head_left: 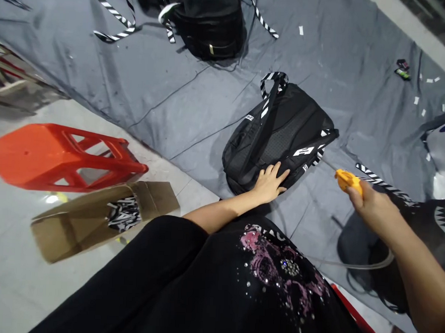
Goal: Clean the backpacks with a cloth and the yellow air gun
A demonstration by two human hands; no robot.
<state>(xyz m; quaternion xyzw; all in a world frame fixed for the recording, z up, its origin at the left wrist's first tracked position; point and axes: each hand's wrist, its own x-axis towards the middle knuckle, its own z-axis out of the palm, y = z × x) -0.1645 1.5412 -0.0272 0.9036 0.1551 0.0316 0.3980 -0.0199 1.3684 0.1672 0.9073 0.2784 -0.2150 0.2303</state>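
Observation:
A black backpack [284, 125] with black-and-white patterned straps lies on the grey cloth [196, 105], its strap side up. Spread over the near edge of the backpack is my left hand [270, 184], fingers apart and flat on the fabric. To the right, my right hand [370, 201] grips a yellow-orange handled tool [348, 182]. The tool's thin metal tip points up-left and reaches toward the patterned strap on the backpack's right side; whether it touches the strap is unclear.
Another black bag [211, 22] lies at the top. An orange plastic stool [40, 154] is tipped over at left, beside an open cardboard box [88, 224] with patterned pieces. More dark bags [375, 249] lie at right, near a clear tube [366, 266].

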